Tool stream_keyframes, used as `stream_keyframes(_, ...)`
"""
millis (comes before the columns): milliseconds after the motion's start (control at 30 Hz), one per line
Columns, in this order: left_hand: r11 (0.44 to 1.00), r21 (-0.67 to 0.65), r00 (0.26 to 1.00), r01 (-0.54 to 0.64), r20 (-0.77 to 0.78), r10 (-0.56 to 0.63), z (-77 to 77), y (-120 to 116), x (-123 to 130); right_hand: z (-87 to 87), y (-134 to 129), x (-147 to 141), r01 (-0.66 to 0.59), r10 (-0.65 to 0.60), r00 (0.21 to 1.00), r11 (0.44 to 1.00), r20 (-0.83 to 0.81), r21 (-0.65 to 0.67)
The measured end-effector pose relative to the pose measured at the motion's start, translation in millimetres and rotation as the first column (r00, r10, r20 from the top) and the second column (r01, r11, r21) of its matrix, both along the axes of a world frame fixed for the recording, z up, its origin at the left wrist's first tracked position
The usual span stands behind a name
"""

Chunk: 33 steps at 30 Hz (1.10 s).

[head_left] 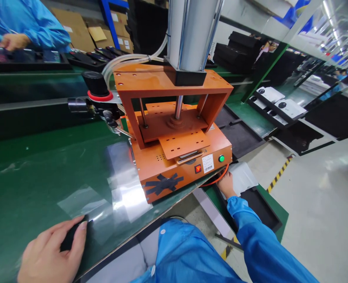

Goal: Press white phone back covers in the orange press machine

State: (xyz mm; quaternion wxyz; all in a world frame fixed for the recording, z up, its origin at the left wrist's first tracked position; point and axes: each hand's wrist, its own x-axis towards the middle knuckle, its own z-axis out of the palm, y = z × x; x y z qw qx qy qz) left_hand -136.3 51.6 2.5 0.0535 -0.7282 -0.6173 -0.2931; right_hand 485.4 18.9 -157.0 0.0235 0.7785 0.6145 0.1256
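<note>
The left hand point(53, 251) pinches a thin, flat black piece point(68, 239) between thumb and fingers above the green worktop point(15, 169), outside the orange metal press point(188, 84). A pale-edged flat item point(188, 155) sits within the press (pressing looks unfinished, I judge). The right hand point(227, 184) is at a translucent white plastic sheet point(244, 177); I cannot tell its grip.

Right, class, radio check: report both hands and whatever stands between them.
Left hand: holding dark object. Right hand: beside pale plastic, fingertips unclear. Orange press: between them.
</note>
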Motion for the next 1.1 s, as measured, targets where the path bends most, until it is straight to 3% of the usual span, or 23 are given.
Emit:
stream_keyframes(300,0.999,-0.036,0.999,-0.012,-0.036,0.011,-0.3,-2.2,-2.0,-3.4,3.7,3.7,0.021,-0.020,1.000,1.000,-0.012,0.020)
stream_keyframes(800,0.998,-0.065,1.000,0.006,-0.024,-0.008,1.4,-1.6,-2.4,-11.8,4.9,11.0,-0.025,0.023,0.999,0.998,-0.029,-0.064)
stream_keyframes(933,0.998,-0.049,0.999,0.035,-0.018,-0.036,-4.5,0.7,-5.3,-5.0,5.7,12.2,-0.042,0.041,0.998,0.999,-0.056,-0.003)
stream_keyframes(1100,0.997,-0.032,0.998,0.064,0.023,-0.063,-14.3,4.7,-7.0,16.9,2.7,13.0,-0.081,0.098,0.990,0.985,-0.106,0.152)
